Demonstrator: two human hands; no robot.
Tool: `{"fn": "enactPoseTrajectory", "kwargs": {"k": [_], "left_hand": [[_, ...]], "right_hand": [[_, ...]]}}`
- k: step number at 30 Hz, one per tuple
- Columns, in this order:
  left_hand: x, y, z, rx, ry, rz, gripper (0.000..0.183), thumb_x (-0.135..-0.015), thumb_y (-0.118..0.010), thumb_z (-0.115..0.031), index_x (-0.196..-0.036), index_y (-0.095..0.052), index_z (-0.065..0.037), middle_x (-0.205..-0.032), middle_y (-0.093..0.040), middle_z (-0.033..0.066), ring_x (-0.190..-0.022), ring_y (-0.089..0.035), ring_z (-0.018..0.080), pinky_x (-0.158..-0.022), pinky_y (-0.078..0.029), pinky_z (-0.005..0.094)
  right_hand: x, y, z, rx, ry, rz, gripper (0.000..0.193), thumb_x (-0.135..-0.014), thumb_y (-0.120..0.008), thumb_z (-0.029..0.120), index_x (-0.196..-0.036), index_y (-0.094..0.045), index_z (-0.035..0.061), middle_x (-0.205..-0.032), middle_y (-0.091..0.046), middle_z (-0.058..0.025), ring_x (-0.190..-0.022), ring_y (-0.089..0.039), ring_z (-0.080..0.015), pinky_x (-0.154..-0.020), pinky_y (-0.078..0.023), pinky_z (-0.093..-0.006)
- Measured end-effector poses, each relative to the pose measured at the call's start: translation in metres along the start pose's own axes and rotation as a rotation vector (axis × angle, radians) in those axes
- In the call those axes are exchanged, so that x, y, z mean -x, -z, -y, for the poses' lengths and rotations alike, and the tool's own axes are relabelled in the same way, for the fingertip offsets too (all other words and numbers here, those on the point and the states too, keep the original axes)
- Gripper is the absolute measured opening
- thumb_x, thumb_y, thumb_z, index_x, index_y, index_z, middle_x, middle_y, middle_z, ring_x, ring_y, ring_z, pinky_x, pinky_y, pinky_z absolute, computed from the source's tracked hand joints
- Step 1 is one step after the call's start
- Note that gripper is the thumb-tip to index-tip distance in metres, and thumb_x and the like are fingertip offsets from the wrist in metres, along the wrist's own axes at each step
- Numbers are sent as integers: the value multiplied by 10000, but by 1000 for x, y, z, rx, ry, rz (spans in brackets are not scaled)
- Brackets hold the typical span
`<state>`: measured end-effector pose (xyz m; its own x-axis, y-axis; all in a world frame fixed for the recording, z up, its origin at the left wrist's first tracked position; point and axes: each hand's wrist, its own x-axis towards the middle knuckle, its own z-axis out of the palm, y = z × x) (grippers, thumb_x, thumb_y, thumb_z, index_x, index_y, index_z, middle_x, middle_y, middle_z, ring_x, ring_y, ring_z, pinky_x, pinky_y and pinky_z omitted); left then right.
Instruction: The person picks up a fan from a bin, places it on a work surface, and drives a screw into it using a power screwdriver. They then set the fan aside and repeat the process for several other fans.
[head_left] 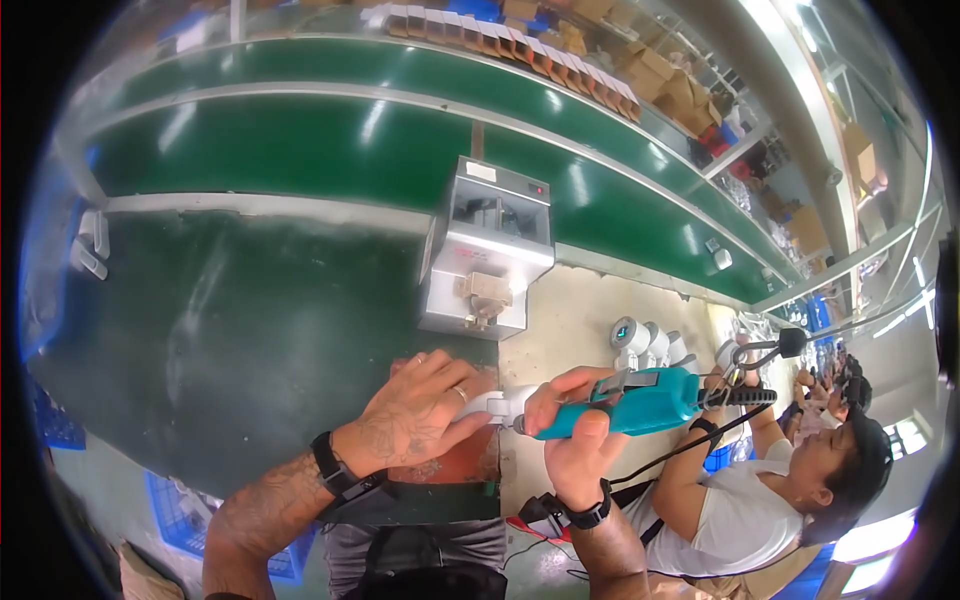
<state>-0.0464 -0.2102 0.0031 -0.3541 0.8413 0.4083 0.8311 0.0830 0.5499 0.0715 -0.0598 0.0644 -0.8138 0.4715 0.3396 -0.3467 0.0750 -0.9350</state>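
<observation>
My left hand (pixel 412 412) grips a white plastic part (pixel 511 402) over the reddish-brown mat (pixel 445 472). My right hand (pixel 580 450) is wrapped around a teal electric screwdriver (pixel 655 402), which lies almost level with its tip end pointing left at the part. Exactly where the tip meets the part is hidden by my fingers. A black cable and a metal hanging hook (pixel 745 365) are at the screwdriver's right end.
Beyond my hands stands a grey screw-feeder machine (pixel 490 245). Several white round-headed devices (pixel 630 335) stand to its right. A co-worker (pixel 745 490) sits close on my right. A green conveyor (pixel 290 140) runs across the back; a blue crate (pixel 180 515) is low left.
</observation>
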Motion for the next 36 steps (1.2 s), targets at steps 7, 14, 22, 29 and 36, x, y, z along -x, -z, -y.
{"fn": "enactPoseTrajectory", "kwargs": {"k": [7, 14, 22, 29, 36], "left_hand": [[0, -1, -2, 16, 48, -2, 411, -863, -731, -261, -1244, -664, -121, -1129, -630, 34, -1003, -557, 257, -836, -467, 417], [0, -3, 2, 3, 44, -16, 433, -850, -738, -258, -1250, -651, -116, -1167, -622, 53, -998, -563, 272, -846, -464, 430], [-8, 7, -17, -16, 39, -26, 443, -821, -726, -203, -1245, -642, -104, -1322, -565, 96, -1101, -562, 343, -945, -441, 467], [-2, 3, -37, -58, -94, -3, 369, -792, -763, -184, -1136, -671, -91, -1215, -635, 100, -1086, -583, 334, -923, -444, 468], [58, 31, -55, -17, 30, -193, 331, -761, -778, -33, -1062, -640, -32, -1024, -659, 167, -902, -643, 347, -800, -505, 420]], "right_hand": [[1, 1, -10, -29, 23, -24, 644, -914, -669, 584, -1089, -505, -14, -680, -559, -93, -583, -557, -208, -548, -462, -336], [-1, -1, -27, -98, 6, 21, 532, -943, -671, 501, -1050, -494, 11, -721, -570, -102, -603, -566, -207, -568, -479, -341], [18, 11, -40, 237, 93, 36, 120, -972, -637, 159, -996, -625, 43, -839, -647, -51, -751, -627, -156, -667, -512, -305], [16, 15, -13, -14, -163, -33, 201, -996, -641, 215, -972, -633, 16, -707, -596, -1, -644, -550, -83, -564, -437, -264], [67, 48, 18, -313, 79, -127, 407, -956, -678, 292, -1182, -532, -14, -826, -630, -80, -770, -624, -172, -691, -508, -324]]}}
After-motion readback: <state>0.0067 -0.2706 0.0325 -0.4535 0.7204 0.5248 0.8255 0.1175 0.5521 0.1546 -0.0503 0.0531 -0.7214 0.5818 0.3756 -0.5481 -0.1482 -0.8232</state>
